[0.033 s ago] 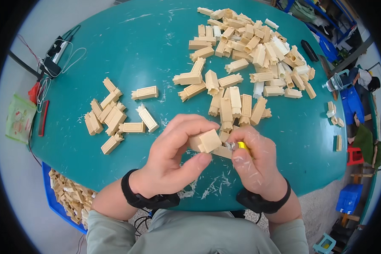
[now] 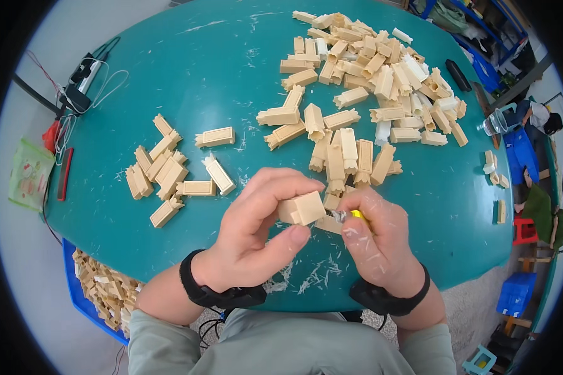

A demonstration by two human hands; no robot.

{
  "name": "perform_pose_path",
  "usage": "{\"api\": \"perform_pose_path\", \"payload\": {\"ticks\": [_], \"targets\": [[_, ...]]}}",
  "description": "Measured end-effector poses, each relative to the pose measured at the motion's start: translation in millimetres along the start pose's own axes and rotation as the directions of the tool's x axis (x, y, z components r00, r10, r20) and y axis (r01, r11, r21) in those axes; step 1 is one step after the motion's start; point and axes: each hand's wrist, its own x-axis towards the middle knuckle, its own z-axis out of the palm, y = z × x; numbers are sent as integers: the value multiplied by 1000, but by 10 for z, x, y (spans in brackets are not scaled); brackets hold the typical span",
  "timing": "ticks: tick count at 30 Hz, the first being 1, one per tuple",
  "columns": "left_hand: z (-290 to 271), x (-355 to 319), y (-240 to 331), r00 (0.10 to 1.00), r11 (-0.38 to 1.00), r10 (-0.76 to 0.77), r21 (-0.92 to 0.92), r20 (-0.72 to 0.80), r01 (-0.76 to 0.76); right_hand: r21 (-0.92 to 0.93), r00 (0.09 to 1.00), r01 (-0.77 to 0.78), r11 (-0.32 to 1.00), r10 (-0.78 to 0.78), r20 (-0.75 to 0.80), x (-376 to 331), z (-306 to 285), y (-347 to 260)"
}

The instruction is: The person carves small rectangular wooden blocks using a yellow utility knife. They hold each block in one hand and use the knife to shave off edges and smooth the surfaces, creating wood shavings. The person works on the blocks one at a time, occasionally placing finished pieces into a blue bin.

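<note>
My left hand [image 2: 256, 231] is closed round a beige, box-shaped plastic piece [image 2: 301, 209], with fingers over the far side and thumb below; its square end faces me. To its right, my right hand [image 2: 378, 234] pinches a small yellow-handled tool [image 2: 356, 214], mostly hidden by the fingers. Pale shavings cling to its tip and to that thumb. The tip sits just beside the piece; a slight gap shows between them. Another beige piece [image 2: 329, 224] lies on the table between the hands. Curled white shavings [image 2: 319, 275] are scattered below them.
The green table [image 2: 200, 81] bears a large heap of beige and white pieces [image 2: 381, 69] at far right and a smaller group [image 2: 166, 165] at left. A blue bin [image 2: 75, 294] full of pieces stands at lower left. A power strip [image 2: 87, 78] with cables lies by the left edge.
The piece in my left hand has turned very slightly. Both hands otherwise stay in place.
</note>
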Motion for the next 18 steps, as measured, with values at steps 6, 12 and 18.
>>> {"api": "perform_pose_path", "payload": {"ticks": [6, 12, 18], "targets": [[37, -31, -83, 982, 987, 148, -41, -119, -154, -96, 993, 112, 989, -114, -17, -4, 47, -9], [55, -38, -73, 962, 968, 229, 136, -147, -210, -133, 993, 110, 985, -114, -26, -35, 79, 22], [90, -50, -56, 957, 967, 210, 188, -201, -172, -137, 990, 137, 981, -142, -23, -32, 84, 15]]}}
